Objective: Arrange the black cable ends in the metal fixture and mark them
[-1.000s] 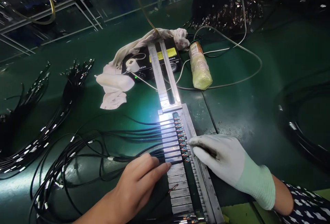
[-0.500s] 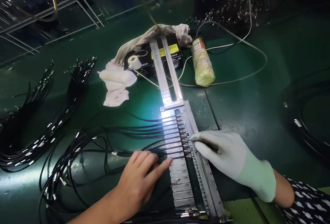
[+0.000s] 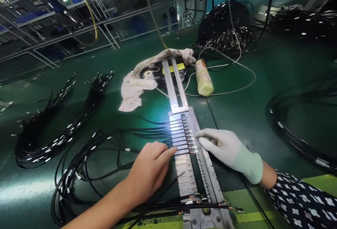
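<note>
- Along the upper part of the slotted metal fixture (image 3: 185,167), black cables (image 3: 152,129) lie side by side in its grooves (image 3: 186,181); I judge this portion of the row done.
- Below them on the fixture, further grooves have no cable seated; filling these appears outstanding. One stray cable end (image 3: 181,174) rests slantwise over them.
- Across the fixture's near end, several loose cables (image 3: 158,207) lie unseated.
- Seated cables, at the fixture: black jackets, exposed tips (image 3: 189,134) showing coloured wire and bright metal, spacing fairly even.
- Bare left hand (image 3: 151,169), at the fixture's left edge: fingers curled, one digit stretched to the lowest seated cable; I cannot tell whether anything is pinched.
- Gloved right hand (image 3: 226,148), on the fixture's right rail (image 3: 210,172): thumb and forefinger tips close together; any pinch unconfirmed.
</note>
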Demonstrator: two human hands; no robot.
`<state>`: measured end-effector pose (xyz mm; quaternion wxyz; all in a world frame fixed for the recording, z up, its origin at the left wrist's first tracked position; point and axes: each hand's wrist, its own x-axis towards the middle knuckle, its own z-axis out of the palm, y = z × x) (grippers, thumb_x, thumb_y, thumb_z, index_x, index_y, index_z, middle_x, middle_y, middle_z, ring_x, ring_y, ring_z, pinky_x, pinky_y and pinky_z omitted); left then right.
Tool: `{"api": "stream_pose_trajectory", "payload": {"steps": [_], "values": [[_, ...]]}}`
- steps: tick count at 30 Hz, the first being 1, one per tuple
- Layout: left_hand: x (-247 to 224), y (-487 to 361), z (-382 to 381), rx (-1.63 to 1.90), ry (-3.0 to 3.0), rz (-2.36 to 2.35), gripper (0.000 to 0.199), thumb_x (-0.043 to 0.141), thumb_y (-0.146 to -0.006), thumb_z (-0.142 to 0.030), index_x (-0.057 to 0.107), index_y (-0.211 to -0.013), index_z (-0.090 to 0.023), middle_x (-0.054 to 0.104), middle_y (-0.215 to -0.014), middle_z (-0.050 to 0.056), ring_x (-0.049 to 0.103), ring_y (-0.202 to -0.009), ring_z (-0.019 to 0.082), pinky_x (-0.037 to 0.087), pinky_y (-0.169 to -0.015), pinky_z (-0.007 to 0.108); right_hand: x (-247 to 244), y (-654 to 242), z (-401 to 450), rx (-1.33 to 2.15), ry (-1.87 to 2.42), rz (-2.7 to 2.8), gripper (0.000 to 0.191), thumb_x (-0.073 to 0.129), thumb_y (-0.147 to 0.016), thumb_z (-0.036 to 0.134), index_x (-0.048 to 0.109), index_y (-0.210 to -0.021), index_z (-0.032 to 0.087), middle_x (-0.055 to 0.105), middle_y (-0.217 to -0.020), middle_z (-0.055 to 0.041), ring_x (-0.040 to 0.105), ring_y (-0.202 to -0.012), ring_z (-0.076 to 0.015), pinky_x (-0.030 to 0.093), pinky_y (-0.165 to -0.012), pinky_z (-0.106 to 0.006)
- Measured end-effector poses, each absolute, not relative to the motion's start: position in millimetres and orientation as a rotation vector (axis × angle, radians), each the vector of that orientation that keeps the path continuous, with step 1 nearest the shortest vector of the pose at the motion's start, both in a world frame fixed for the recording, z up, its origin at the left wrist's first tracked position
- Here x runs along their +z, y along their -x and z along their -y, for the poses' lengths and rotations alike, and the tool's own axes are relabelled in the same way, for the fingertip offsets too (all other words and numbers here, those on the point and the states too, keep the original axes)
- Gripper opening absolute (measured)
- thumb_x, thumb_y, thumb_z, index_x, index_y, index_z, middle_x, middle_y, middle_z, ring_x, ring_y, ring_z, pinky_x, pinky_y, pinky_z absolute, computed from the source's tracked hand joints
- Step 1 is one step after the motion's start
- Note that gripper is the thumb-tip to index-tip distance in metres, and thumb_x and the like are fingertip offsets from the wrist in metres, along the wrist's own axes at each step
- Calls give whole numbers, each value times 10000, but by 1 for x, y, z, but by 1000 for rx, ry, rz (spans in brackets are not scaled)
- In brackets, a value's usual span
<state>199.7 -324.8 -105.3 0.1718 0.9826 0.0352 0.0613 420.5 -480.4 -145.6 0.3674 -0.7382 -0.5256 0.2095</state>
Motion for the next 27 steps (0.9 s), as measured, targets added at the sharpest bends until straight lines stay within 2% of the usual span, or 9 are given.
{"api": "stream_pose_trajectory", "payload": {"steps": [4, 8, 11, 14, 17, 19, 22, 24, 27], "values": [[-88, -138, 314, 129, -2613, -334, 277, 398, -960, -79, 493, -1184, -212, 559, -1019, 39, 504, -935, 151, 402, -811, 281, -147, -421, 481, 570, 1936, 1346, 160, 491, -936, 353, 639, -993, 330, 688, -962, 109, 643, -840, -132, 466, -719, -271], [-79, -90, 309, -193, -2687, -470, 200, 428, -973, -158, 515, -1131, -243, 571, -1019, 27, 512, -929, 173, 396, -831, 309, -154, -422, 480, 615, 2030, 1329, 217, 461, -927, 468, 636, -1011, 372, 680, -1001, 119, 636, -858, -151, 476, -742, -298], [-84, -78, 310, -337, -2649, -600, 138, 406, -978, -210, 529, -1040, -210, 556, -1002, 50, 515, -924, 194, 418, -808, 327, -159, -423, 481, 640, 2068, 1323, 247, 444, -914, 515, 627, -1030, 397, 673, -1016, 124, 630, -865, -157, 487, -750, -307], [-87, -76, 308, -304, -2580, -640, 155, 383, -980, -212, 529, -932, -191, 552, -924, 44, 529, -865, 179, 443, -766, 308, -160, -424, 482, 632, 2072, 1332, 273, 425, -908, 527, 629, -1026, 391, 671, -1027, 117, 630, -880, -168, 490, -757, -318], [-72, -77, 301, 55, -2582, -690, 89, 465, -952, -202, 550, -928, -200, 585, -896, 17, 567, -832, 148, 467, -744, 258, -160, -423, 482, 617, 2059, 1343, 265, 429, -916, 509, 629, -1023, 373, 676, -1012, 105, 634, -869, -168, 489, -739, -310], [-52, -83, 298, 572, -2537, -836, 59, 543, -912, -177, 568, -961, -199, 611, -911, 1, 600, -841, 137, 481, -772, 245, -160, -423, 482, 606, 2047, 1356, 252, 437, -927, 498, 626, -1029, 367, 676, -1012, 101, 635, -864, -164, 491, -738, -304], [-33, -107, 307, 1265, -2371, -902, 169, 599, -865, -103, 574, -1011, -184, 607, -938, -9, 607, -877, 138, 471, -856, 282, -161, -422, 481, 590, 2027, 1377, 246, 448, -936, 491, 627, -1035, 354, 677, -1011, 87, 639, -854, -166, 497, -736, -307], [-40, -133, 323, 1105, -2464, -737, 164, 560, -880, -77, 565, -1009, -178, 592, -947, 8, 578, -892, 141, 460, -841, 282, -162, -422, 482, 592, 2014, 1377, 245, 461, -939, 476, 630, -1048, 336, 678, -1009, 66, 641, -847, -172, 504, -732, -312], [-79, -172, 348, 413, -2601, -355, 80, 473, -927, -116, 525, -940, -175, 574, -859, 27, 518, -798, 156, 452, -716, 286, -160, -422, 484, 582, 1964, 1312, 237, 491, -942, 434, 624, -1092, 306, 670, -1031, 35, 634, -878, -171, 511, -762, -302]]}}
